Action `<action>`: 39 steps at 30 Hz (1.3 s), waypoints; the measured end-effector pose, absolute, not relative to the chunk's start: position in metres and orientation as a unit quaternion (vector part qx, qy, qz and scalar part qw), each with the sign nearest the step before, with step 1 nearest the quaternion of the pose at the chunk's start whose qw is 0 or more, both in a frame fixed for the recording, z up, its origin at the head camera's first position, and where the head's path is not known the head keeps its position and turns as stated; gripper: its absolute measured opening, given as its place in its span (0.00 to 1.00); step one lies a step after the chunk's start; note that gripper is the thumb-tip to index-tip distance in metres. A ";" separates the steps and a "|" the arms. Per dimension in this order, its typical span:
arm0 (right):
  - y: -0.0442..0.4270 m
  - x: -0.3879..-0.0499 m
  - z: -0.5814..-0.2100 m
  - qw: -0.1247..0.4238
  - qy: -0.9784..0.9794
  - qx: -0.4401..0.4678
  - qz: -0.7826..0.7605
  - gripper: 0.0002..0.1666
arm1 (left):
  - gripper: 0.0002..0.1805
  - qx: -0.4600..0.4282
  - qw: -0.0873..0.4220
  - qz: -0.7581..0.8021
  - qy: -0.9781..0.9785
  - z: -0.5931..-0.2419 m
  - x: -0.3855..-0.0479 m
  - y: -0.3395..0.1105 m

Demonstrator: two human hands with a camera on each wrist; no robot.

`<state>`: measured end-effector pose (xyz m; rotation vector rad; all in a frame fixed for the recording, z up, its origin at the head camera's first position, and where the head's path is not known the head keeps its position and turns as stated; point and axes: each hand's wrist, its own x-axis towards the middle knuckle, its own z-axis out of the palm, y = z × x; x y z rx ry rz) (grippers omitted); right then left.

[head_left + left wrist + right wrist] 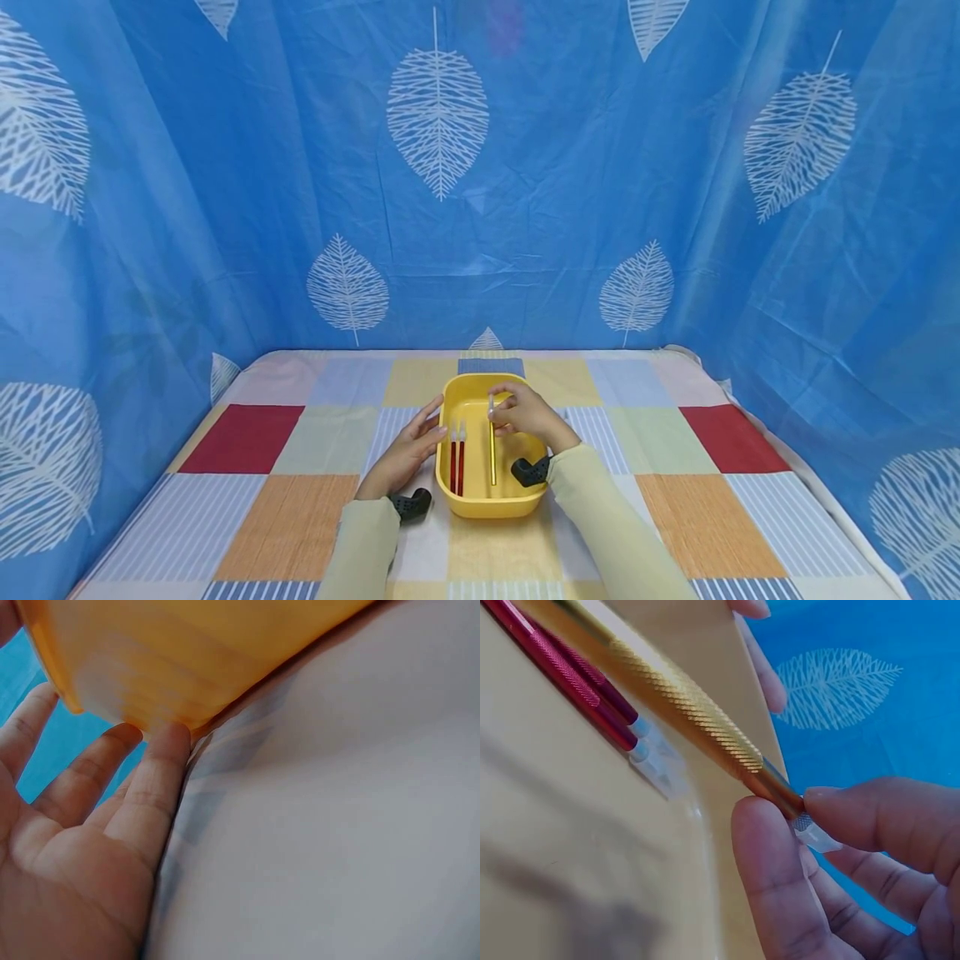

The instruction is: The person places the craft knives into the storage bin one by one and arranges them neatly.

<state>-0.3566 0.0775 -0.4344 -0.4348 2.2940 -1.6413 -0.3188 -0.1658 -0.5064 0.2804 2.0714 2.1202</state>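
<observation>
My right hand [528, 414] pinches a gold craft knife [492, 457] between thumb and finger near its capped end. A clear cap [819, 838] covers its tip in the right wrist view. The knife is over the inside of a yellow plastic tray [491, 507]; whether its lower end touches the tray floor, I cannot tell. Side by side in the tray's left part lie two red craft knives [562, 671], also with clear caps. My left hand [405, 457] is at the tray's left side, its fairly straight fingers touching the outer wall [172, 667].
A patchwork cloth [315, 521] covers the table under the tray. Blue curtains [525, 225] with white leaf prints stand behind and on both sides. Each wrist wears a black device [411, 505].
</observation>
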 end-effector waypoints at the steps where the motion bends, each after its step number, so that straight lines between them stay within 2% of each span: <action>1: 0.077 -0.357 -0.434 0.145 0.798 -0.147 -0.566 0.28 | 0.40 0.093 0.081 0.711 0.693 -0.506 -0.319 -0.166; 11: 0.067 -0.364 -0.442 0.171 0.813 -0.125 -0.543 0.26 | 0.41 0.082 0.078 0.709 0.696 -0.505 -0.319 -0.165; 21: 0.053 -0.363 -0.444 0.173 0.830 -0.117 -0.517 0.24 | 0.41 0.084 0.084 0.711 0.693 -0.507 -0.321 -0.166; 39: 0.035 -0.364 -0.444 0.166 0.856 -0.092 -0.480 0.25 | 0.40 0.101 0.089 0.710 0.692 -0.508 -0.322 -0.167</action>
